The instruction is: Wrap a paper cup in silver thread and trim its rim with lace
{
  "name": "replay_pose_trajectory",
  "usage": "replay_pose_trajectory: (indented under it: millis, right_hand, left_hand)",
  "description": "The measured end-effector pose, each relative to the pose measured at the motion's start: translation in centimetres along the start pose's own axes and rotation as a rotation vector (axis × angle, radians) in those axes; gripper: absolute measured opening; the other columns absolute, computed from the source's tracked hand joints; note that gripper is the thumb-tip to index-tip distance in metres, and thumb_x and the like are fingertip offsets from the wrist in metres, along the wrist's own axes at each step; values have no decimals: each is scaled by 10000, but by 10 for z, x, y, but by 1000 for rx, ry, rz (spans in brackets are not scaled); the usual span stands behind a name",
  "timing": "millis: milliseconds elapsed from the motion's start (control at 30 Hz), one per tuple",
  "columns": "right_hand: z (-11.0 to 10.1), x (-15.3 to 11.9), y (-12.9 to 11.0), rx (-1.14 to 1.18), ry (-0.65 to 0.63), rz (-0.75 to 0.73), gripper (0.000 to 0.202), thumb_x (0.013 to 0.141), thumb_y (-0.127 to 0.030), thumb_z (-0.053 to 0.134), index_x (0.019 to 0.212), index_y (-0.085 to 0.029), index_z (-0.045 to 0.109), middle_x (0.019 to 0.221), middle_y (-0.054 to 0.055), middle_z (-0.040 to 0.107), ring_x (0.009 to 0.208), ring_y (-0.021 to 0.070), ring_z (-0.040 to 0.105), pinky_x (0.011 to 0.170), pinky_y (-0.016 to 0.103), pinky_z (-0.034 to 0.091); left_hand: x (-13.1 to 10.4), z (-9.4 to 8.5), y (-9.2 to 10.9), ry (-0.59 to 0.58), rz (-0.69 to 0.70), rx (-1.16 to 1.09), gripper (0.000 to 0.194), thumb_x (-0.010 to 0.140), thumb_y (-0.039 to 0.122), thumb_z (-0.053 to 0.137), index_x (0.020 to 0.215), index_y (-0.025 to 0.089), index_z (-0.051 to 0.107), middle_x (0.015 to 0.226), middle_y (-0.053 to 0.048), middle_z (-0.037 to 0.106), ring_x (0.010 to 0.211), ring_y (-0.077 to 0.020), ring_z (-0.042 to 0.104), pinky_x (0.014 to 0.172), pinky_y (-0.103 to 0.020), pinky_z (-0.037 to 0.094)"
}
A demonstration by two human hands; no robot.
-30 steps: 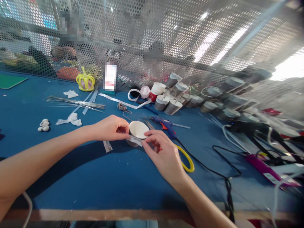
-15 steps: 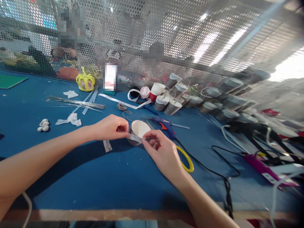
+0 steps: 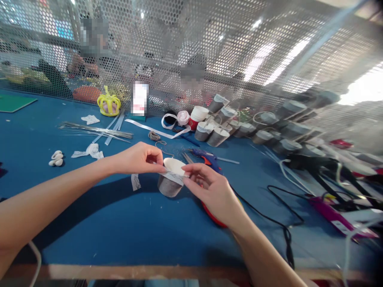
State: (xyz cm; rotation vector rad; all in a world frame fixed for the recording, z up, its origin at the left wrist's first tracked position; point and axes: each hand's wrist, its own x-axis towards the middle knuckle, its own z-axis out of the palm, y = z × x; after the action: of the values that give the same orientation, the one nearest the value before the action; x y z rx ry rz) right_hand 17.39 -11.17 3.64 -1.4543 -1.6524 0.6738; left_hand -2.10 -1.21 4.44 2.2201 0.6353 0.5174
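Note:
A small grey-covered cup with a white inside (image 3: 169,189) stands tilted on the blue table. Across its near rim lies a strip of white lace (image 3: 174,177), stretched between my hands. My left hand (image 3: 140,158) pinches the strip's left end at the cup's rim. At the other end, the fingers of my right hand (image 3: 214,189) are closed on the lace. Partly hidden under my right hand lie scissors with a red and yellow handle (image 3: 213,216). A short lace scrap (image 3: 135,182) rests left of the cup.
A blue glue gun (image 3: 212,158) lies behind my right hand, its black cord running right to a purple power strip (image 3: 329,215). Grey cups (image 3: 218,136) are piled at the back. Thin wires (image 3: 95,129), bunched lace (image 3: 93,150) and pale shells (image 3: 56,158) lie left.
The lace strip has come down onto the cup's near side, and the cup now sits nearer to me and more tilted. My right hand has shifted slightly right, over the scissors' handle.

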Motion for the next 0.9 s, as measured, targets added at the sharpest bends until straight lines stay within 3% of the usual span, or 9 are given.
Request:
replay_pose_trajectory:
  millis: [433,900]
  right_hand:
    - [-7,-2,-3,157,-85,78,200,719,-304,613,883,-192,586,810,28,603,708,141,573,669,288,498]
    - [-10,-5,0,312,-159,126,157,734,-249,631,879,-199,596,760,-11,577,672,100,526,641,229,445]
  left_hand:
    - [-2,-4,-1,-105,-52,-129,281,684,393,641,632,130,556,558,43,466,501,-51,372,456,-173,280]
    - [-1,-4,-1,-113,-69,-152,330,660,427,655,604,128,528,540,52,446,495,-49,352,448,-177,262]
